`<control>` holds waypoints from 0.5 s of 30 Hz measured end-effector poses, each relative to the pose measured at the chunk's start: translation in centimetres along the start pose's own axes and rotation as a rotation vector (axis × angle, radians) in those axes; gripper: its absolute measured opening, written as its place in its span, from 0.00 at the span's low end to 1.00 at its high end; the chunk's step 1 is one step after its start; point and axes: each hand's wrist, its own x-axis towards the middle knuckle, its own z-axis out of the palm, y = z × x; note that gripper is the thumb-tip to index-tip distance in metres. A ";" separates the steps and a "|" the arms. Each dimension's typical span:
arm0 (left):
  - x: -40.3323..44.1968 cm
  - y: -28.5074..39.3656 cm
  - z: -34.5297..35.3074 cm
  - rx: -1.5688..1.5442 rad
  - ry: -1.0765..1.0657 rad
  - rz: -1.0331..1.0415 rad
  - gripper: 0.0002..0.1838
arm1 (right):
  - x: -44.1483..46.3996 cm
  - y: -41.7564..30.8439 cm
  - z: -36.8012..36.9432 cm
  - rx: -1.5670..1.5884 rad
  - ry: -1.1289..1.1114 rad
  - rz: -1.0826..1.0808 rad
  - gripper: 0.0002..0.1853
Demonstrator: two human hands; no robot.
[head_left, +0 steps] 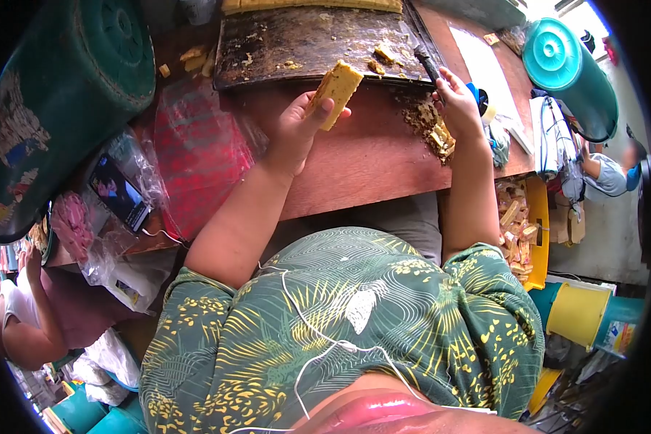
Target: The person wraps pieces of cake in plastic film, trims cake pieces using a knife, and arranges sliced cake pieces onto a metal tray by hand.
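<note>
My left hand [307,119] is closed around a flat rectangular slab of yellow cake [338,90], held tilted above the front edge of the tray. Between the fingers and thumb of my right hand [459,105] is a thin dark tool [427,64], its far end over the tray's right corner; whether it is a knife I cannot make out. The stained baking tray [296,45] bears a long uncut strip of yellow cake [311,5] at its far side and a few scraps [385,53]. Brown and yellow crumbs [434,130] lie on the table beside my right forearm.
A big green bin [65,108] stands at left, near red-patterned plastic [195,145] and a phone [119,192]. At right are a teal lidded drum [571,79] and a yellow crate [539,231] holding cake pieces. Other people [607,173] sit at both sides.
</note>
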 end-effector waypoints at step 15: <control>-0.4 -1.3 0.4 0.958 0.134 0.651 0.22 | -9.8 1.8 -2.9 0.315 -0.385 0.250 0.23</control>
